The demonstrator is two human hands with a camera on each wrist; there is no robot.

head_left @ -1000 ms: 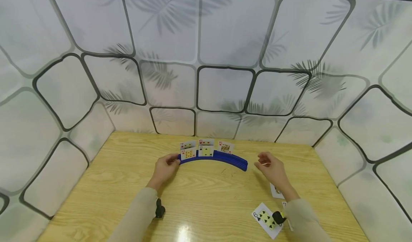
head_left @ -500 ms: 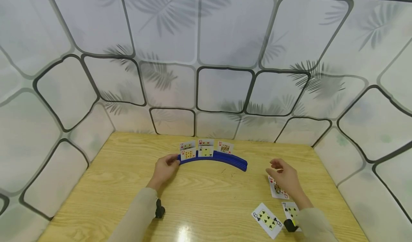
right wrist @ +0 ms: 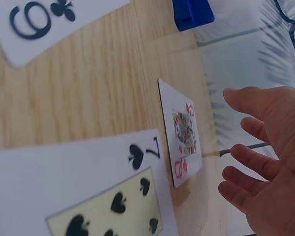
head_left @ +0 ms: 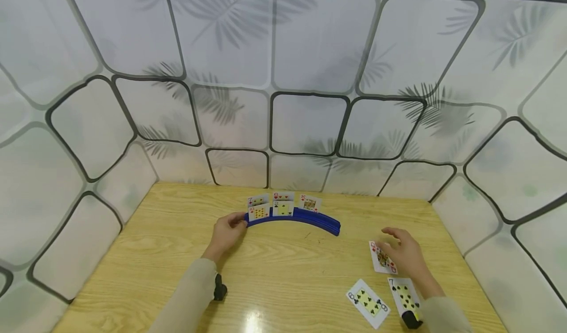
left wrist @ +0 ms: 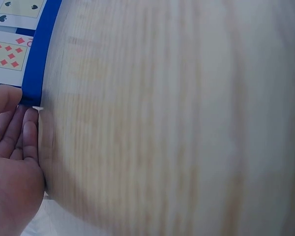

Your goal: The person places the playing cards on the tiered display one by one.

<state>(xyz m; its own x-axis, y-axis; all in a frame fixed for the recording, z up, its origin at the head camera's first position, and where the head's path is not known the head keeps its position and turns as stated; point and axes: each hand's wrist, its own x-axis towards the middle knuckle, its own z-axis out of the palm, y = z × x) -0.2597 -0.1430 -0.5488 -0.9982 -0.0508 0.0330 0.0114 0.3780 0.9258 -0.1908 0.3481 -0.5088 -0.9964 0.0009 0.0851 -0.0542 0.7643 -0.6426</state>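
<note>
At its left end, my left hand (head_left: 226, 235) pinches a curved blue card holder (head_left: 315, 218); in the left wrist view the thumb (left wrist: 9, 97) lies by the end and the fingers curl below. Standing in the holder are a ten of diamonds (head_left: 259, 212), a two of spades (head_left: 283, 208) and a king of diamonds (head_left: 310, 203), with a seven (head_left: 258, 199) and a red six (head_left: 283, 195) behind. Over the queen of diamonds (right wrist: 184, 132) on the table hovers my right hand (head_left: 408, 257), fingers spread and loosely bent, holding nothing.
A six of clubs (head_left: 368, 303) and a seven of spades (head_left: 404, 296) lie face up nearer me on the right; the right wrist camera partly covers the seven. The wooden table (head_left: 283, 259) meets patterned walls (head_left: 305, 126) at the back and sides.
My right hand has moved right and toward me, from near the holder's right end to the queen of diamonds, uncovering the seven of spades. The left hand has stayed on the holder.
</note>
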